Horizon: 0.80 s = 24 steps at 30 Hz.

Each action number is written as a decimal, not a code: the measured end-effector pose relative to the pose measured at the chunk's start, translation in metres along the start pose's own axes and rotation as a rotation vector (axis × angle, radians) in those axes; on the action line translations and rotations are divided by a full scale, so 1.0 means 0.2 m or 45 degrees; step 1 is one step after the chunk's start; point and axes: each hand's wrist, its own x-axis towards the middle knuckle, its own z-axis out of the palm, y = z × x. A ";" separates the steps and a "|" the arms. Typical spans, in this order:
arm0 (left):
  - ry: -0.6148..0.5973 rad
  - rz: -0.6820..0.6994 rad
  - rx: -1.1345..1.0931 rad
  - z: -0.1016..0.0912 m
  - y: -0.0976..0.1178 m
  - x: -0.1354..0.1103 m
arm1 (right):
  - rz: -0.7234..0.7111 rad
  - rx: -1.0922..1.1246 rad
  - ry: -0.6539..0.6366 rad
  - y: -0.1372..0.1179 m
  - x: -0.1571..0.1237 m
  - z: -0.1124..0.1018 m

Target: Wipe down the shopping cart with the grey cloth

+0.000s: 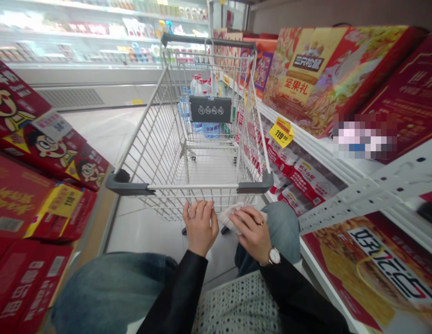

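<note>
A metal wire shopping cart (196,187) with grey plastic corners stands right in front of me, its basket bare wire. My left hand (201,228) is at the near end of the basket, with its fingers curled over the wires below the rim. Just to its right, my right hand (253,234) presses a crumpled whitish cloth (227,216) against the same wire end. The fingers of that hand are bent over the cloth and partly cover it. A dark panel with printed symbols (210,109) is fixed at the cart's far end.
Stacked red boxes (31,273) line the left side. On the right, a white shelf (316,153) holds gift boxes (327,79), with wrapped bottle packs (311,181) underneath. Water bottles (211,130) stand beyond the cart, before a refrigerated display (97,69). My knees flank the cart's near end.
</note>
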 end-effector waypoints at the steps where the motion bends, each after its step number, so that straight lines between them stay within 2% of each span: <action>1: 0.001 -0.001 0.001 0.00 0.00 0.00 | -0.010 -0.010 -0.006 0.00 -0.01 0.01; 4: -0.002 -0.003 0.000 -0.01 0.00 0.00 | -0.050 -0.020 0.040 0.00 0.00 -0.01; 8: -0.018 -0.002 -0.014 -0.01 -0.01 -0.01 | 0.018 -0.049 0.310 0.01 0.06 -0.10; 10: -0.023 -0.009 -0.016 -0.01 -0.01 -0.01 | 0.086 -0.062 0.391 0.02 0.07 -0.10; 12: -0.030 -0.016 -0.013 -0.02 -0.01 -0.01 | 0.119 -0.050 0.345 0.02 0.05 -0.05; 16: -0.056 -0.007 -0.004 -0.02 -0.01 -0.01 | 0.161 -0.048 0.161 0.00 -0.07 0.13; 18: -0.061 0.004 0.004 -0.02 -0.01 -0.02 | 0.173 -0.041 0.140 -0.01 -0.11 0.17; 20: -0.058 0.009 0.013 -0.02 -0.01 -0.02 | 0.185 -0.029 0.200 -0.01 -0.12 0.15; 24: -0.021 0.011 0.026 0.00 -0.02 -0.03 | 0.209 -0.014 0.395 -0.01 -0.07 0.02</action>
